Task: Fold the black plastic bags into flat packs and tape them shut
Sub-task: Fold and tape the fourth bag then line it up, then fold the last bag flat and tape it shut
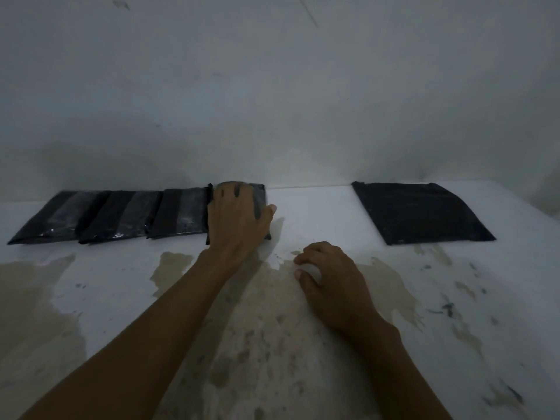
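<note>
— What is the left hand (239, 213) doing?

— It lies flat on a pack (257, 198), fingers straight, pressing down. I think it is pushing the pack into line with the others and keeping it flat.

— And the right hand (330, 286)?

— It rests on the table (333, 213), nearer the person than the left hand. Its fingers are curled in. Something pale shows under them, maybe tape, but I cannot tell what it is or if the hand really holds it.

— What is next to the left hand?

— Three more packs, side by side and touching. The near pack (178, 213) is just to its left, then the middle pack (121, 216), then the far pack (57, 216). Each has a shiny strip down it, which looks like tape. I think they sit in a row by the wall (272, 86) so they stay out of the way.

— So those are done?

— They look done. The one under the hand looks like the fourth.

— Anything left?

— Yes. Far to the right of both hands is a black bag (421, 213), bigger and lying flat. It looks not yet folded small, so I guess it waits its turn.

— And the brown marks?

— Stains (260, 328) on the table, around the arms.
</note>
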`<state>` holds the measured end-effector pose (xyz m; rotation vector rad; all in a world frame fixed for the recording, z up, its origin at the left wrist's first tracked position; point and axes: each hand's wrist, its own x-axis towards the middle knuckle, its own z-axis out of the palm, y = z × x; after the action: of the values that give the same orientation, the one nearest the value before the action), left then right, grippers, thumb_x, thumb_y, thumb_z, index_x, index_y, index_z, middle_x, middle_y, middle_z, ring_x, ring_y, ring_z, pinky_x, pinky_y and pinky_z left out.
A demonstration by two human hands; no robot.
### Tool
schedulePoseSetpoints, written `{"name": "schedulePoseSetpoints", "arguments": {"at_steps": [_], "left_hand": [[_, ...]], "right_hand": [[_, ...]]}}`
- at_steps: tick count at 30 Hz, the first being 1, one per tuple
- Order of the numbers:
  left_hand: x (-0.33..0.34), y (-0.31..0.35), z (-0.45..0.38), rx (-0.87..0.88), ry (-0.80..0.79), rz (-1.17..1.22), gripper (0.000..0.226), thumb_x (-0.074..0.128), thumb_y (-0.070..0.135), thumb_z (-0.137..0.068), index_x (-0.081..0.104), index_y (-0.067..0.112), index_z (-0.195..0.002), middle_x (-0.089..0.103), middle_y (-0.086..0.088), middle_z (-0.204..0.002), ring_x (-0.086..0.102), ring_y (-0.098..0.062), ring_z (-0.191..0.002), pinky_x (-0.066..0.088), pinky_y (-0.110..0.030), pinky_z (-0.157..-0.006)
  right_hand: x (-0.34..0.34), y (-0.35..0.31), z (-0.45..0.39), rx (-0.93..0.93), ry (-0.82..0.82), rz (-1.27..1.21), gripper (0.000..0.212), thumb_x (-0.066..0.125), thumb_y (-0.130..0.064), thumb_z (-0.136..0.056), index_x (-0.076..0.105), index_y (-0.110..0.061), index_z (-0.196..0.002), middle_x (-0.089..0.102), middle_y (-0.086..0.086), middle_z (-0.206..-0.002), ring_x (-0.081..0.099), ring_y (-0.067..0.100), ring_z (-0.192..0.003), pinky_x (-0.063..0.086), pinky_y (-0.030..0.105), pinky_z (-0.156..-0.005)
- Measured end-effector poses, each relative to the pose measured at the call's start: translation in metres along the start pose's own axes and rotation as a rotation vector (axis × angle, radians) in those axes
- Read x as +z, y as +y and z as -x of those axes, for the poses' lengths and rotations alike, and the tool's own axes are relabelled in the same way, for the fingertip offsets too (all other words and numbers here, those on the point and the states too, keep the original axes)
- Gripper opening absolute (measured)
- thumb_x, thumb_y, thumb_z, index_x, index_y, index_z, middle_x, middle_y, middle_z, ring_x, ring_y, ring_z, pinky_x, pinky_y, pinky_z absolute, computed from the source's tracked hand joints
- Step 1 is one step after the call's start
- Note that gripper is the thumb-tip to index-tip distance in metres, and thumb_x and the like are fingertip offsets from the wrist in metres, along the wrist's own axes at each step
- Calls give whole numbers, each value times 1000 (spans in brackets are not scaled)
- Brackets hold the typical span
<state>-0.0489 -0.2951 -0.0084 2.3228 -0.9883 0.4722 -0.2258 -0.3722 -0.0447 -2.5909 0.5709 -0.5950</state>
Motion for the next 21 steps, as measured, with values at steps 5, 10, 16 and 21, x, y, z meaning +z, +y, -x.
{"name": "schedulePoseSetpoints", "arguments": {"at_steps": [5, 10, 16, 21], "left_hand": [[-16, 15, 57, 186, -30, 284, 26, 59, 30, -85, 62, 8, -99, 56, -4, -105, 52, -12, -87, 46, -26, -71], [-19, 15, 105, 250, -298, 261, 43, 40, 40, -93, 59, 15, -123, 59, -3, -126, 51, -14, -113, 32, -19, -93], [-9, 7, 119, 215, -356, 203, 56, 34, 43, -93, 56, 13, -135, 48, -4, -147, 40, -18, -137, 19, -23, -110], [-9, 6, 118, 195, -360, 224, 56, 35, 44, -91, 56, 16, -134, 48, -1, -147, 39, -16, -137, 20, -23, -109]], "right_hand": [[-11, 2, -1, 28, -63, -66, 22, 59, -29, -92, 66, -20, -111, 61, -3, -116, 53, 12, -107, 37, 21, -95], [-44, 21, -14, 149, 78, -11, 22, 63, -24, -89, 66, -17, -110, 63, 1, -117, 55, 15, -111, 35, 21, -95], [-93, 75, -35, 477, 383, 134, 16, 62, -20, -90, 67, -11, -102, 67, 11, -107, 63, 23, -95, 52, 36, -85], [-124, 136, -53, 940, 362, 164, 64, 56, -49, -89, 43, -4, -133, 44, 19, -137, 41, 39, -126, 38, 51, -102]]}}
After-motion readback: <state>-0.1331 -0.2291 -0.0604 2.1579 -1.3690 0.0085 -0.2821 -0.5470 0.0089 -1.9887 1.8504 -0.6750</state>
